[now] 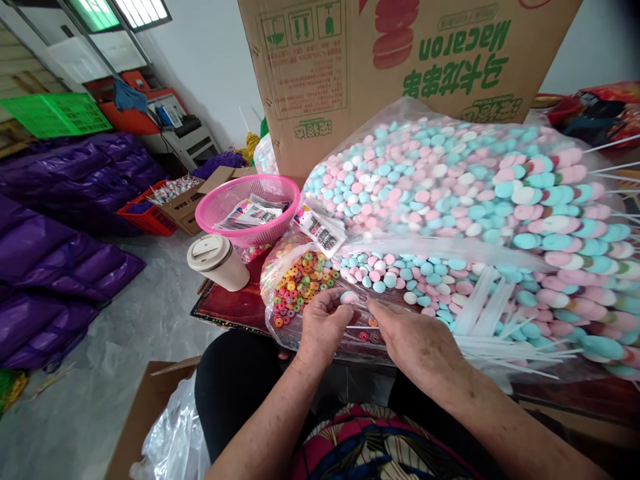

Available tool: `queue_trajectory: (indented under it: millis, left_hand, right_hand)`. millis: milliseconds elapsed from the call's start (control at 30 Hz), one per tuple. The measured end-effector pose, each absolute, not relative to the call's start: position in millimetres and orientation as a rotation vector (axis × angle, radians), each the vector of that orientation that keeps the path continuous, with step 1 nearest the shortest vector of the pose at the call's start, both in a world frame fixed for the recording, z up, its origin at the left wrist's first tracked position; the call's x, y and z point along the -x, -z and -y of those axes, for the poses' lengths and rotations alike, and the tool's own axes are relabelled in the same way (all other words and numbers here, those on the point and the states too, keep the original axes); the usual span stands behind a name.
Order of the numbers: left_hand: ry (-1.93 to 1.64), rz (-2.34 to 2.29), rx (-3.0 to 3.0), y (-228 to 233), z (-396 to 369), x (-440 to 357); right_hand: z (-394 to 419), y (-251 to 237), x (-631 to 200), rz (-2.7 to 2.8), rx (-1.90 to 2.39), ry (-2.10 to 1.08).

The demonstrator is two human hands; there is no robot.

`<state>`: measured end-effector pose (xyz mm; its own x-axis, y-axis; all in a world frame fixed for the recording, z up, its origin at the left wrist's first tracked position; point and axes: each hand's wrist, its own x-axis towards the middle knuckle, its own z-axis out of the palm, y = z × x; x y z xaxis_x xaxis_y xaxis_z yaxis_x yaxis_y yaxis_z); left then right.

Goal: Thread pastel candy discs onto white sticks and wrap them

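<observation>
Up close, a big clear plastic bag [450,133] lies across the table [235,307], stuffed with pink, blue and white round candies [450,180]; its mouth spills more of them toward the near edge. Beside it on the left, a smaller clear bag [273,280] holds bright ring-shaped candies [300,280] in many colours. A pink basket [249,207] behind that carries printed labels [250,215], and one more label packet [320,230] rests on the big bag's mouth. A beige cup with a lid [217,261] stands at the table's left edge, and a tall cardboard box [400,60] rises along the far edge.

Room is tight — the bags cover nearly the whole table, leaving only a strip of dark red surface at the near left corner by the cup. White sticks [500,347] lie in a loose bundle along the near edge on the right.

The left hand [323,327] has its fingers curled, the grip pinched on a pink round candy [349,298] at the fingertips. The right hand [415,340] is closed narrowly too, thumb and forefinger pinching a thin white stick [361,305] whose tip meets that candy — the piece sits just between the two hands, over the near edge.
</observation>
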<state>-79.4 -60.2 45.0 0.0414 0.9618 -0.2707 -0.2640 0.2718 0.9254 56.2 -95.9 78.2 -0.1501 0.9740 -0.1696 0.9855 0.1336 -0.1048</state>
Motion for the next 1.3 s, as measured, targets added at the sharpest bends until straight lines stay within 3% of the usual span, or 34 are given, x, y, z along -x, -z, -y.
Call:
queue_trajectory:
  millis: [267, 633, 867, 1000, 1133, 1300]
  left_hand:
    - [-1.113, -1.334, -1.281, -23, 70, 73]
    - [-1.011, -1.574, -1.553, -11, 78, 72]
    - [-0.741, -1.447, -1.721, -17, 86, 72]
    - [-0.562, -1.802, -1.735, -26, 62, 105]
    - [-0.297, -1.742, -2.003, -19, 47, 114]
    - [-0.556, -1.624, -1.801, -2, 52, 102]
  right_hand:
    - [98, -77, -41, -2.247, -1.984, 0.146]
    - [121, -46, -58, -2.177, -1.954, 0.183]
    - [105, -29, -57, -2.253, -2.068, 0.407]
    - [96, -17, -93, -2.293, -2.237, 0.395]
    - [105, -13, -103, -2.358, -2.178, 0.462]
    - [116, -10, -80, -2.361, -2.11, 0.455]
